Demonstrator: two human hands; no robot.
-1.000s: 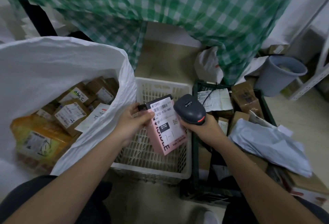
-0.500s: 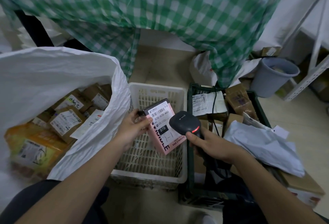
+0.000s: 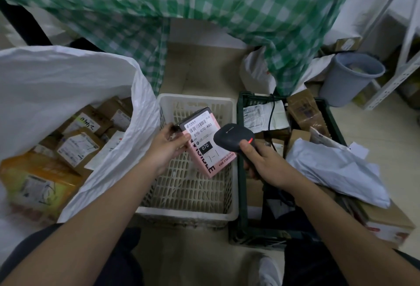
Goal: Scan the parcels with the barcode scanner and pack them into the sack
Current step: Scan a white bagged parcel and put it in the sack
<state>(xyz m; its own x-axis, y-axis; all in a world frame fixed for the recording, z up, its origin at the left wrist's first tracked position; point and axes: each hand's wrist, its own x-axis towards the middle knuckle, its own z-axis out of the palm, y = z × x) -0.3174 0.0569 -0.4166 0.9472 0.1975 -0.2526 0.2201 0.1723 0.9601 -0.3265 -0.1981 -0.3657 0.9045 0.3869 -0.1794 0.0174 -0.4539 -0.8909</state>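
Scanning step. Left hand point(image 3: 167, 147) gripped pink parcel box point(image 3: 204, 147) over white basket point(image 3: 231, 214); right hand point(image 3: 267, 162) wrapped barcode scanner point(image 3: 234, 136), aimed at label. Next, likely: box goes left into open sack point(image 3: 68, 81).

Sack point(image 3: 68, 85) left of basket point(image 3: 195, 211); crate point(image 3: 241, 172) right, perhaps touching it.
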